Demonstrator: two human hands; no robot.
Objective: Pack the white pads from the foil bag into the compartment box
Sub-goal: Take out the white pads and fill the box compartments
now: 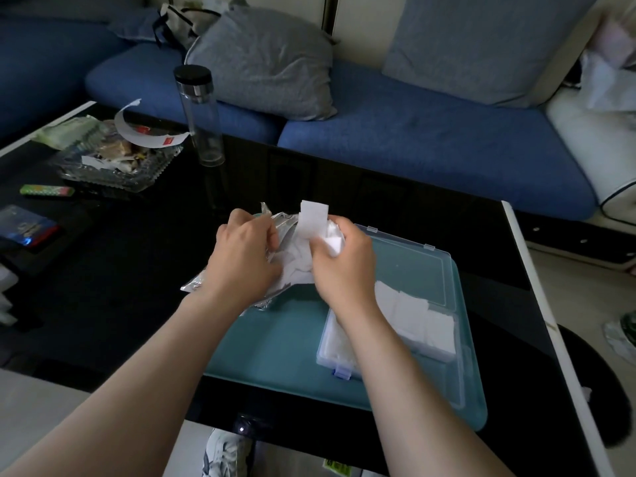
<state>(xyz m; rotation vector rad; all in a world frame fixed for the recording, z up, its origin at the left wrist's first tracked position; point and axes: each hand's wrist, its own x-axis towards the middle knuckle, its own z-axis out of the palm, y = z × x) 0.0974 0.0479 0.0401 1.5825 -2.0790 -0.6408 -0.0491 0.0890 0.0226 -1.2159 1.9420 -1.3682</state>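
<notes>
A crinkled silver foil bag (275, 223) is held above the table's middle, its mouth facing right. My left hand (241, 256) grips the bag. My right hand (344, 263) pinches a small stack of white pads (313, 220) that sticks up out of the bag's mouth. More white material shows inside the bag below the two hands. The clear compartment box (389, 352) lies open on a teal mat (275, 349) just below and right of my right hand. Several white pads (420, 318) fill its compartments.
The black glass table (137, 270) carries a tall clear bottle (201, 115) with a black cap, a glass dish of wrappers (113, 160), a green pack (46, 191) and a dark card packet (25, 228) at the left. A blue sofa (413, 139) with grey cushions runs behind.
</notes>
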